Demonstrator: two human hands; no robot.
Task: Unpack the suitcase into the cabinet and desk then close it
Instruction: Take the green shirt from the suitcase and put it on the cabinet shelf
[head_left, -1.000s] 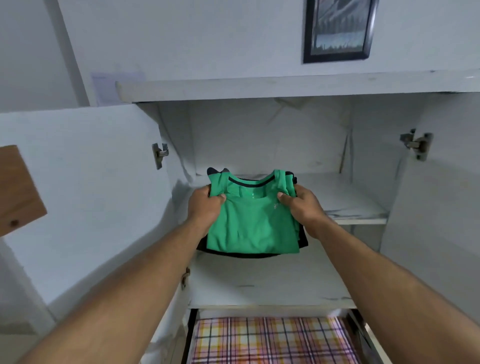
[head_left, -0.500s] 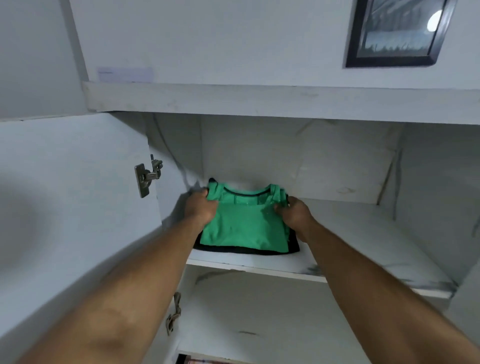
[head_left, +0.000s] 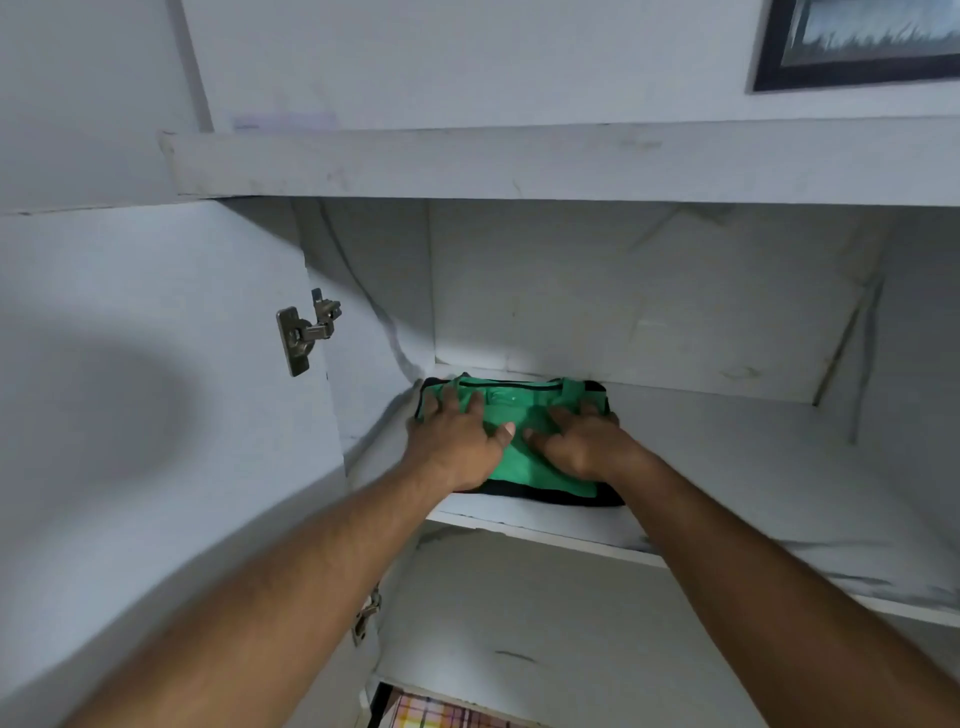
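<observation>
both hands pressed flat on folded clothes in the cabinet

left hand (head_left: 451, 447) and right hand (head_left: 582, 448) lay open, fingers spread, on the green shirt (head_left: 524, 452) atop what looked like a dark garment (head_left: 561, 498), on the shelf (head_left: 727, 499) toward its 10 o'clock back corner.

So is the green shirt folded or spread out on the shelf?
Folded. The green shirt lies as a compact rectangle on a dark garment, both hands flat on top.

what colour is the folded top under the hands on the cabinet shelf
Green, with dark trim at the neck; the folded top lies on a black garment. The head view shows it best.
</observation>
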